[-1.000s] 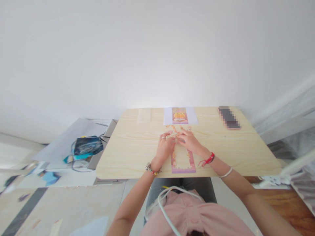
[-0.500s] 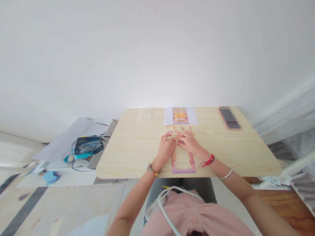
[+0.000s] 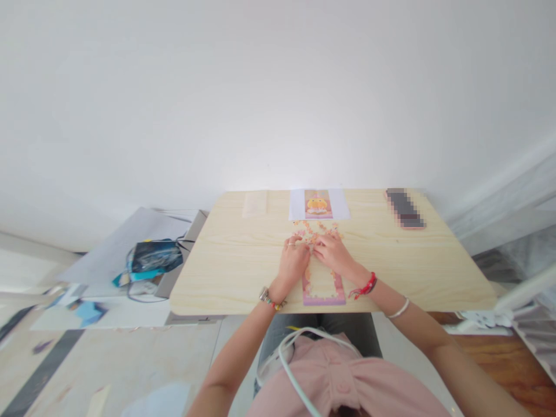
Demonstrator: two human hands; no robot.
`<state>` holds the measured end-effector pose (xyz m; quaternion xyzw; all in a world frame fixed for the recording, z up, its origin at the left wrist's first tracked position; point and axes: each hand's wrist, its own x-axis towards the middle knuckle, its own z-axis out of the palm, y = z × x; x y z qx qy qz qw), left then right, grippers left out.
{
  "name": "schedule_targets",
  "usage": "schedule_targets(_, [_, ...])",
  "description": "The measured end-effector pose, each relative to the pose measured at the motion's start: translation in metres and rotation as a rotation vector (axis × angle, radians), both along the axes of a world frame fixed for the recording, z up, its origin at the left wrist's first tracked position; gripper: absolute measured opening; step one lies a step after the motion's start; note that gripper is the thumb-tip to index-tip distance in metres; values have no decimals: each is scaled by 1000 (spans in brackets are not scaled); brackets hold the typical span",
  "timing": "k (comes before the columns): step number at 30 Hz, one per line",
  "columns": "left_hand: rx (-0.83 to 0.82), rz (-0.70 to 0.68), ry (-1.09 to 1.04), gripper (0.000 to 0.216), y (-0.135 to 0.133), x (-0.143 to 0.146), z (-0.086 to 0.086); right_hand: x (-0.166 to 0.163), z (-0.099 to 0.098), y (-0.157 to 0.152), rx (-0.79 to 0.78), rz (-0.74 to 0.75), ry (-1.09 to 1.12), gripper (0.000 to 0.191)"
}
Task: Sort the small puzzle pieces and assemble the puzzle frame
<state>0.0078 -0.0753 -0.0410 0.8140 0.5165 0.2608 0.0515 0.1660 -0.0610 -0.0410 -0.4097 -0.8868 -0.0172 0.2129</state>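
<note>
My left hand [image 3: 293, 262] and my right hand [image 3: 332, 253] meet fingertip to fingertip over the top end of a long pink puzzle board [image 3: 324, 286] that lies near the front edge of the light wooden table [image 3: 234, 260]. Both hands have their fingers curled and pinched together on small puzzle pieces, too small to make out. Several loose orange and pink puzzle pieces [image 3: 317, 228] lie scattered just beyond my fingers. A picture card with an orange figure on a white sheet [image 3: 318, 204] sits at the far edge.
A phone [image 3: 404, 208] lies at the table's far right. A pale translucent bag [image 3: 255, 203] rests at the far left of the middle. Left of the table, a lower grey surface holds a dark blue pouch [image 3: 155, 257] and a cable. A white wall stands behind.
Both hands have stayed together at the top of the board, shifting only slightly. Nothing else on the table has moved.
</note>
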Motion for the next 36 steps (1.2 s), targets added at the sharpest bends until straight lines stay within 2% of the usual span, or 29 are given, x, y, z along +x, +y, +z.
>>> schedule_targets(18, [-38, 13, 73, 18, -2, 5, 6, -4, -2, -2, -17, 10, -54, 19])
schedule_targets(32, [-87, 94, 76, 17, 0, 9, 6, -5, 2, -4, -35, 58, -107, 18])
schedule_targets(36, [-60, 65, 91, 17, -1, 9, 6, -6, 5, -3, -61, 59, -111, 18])
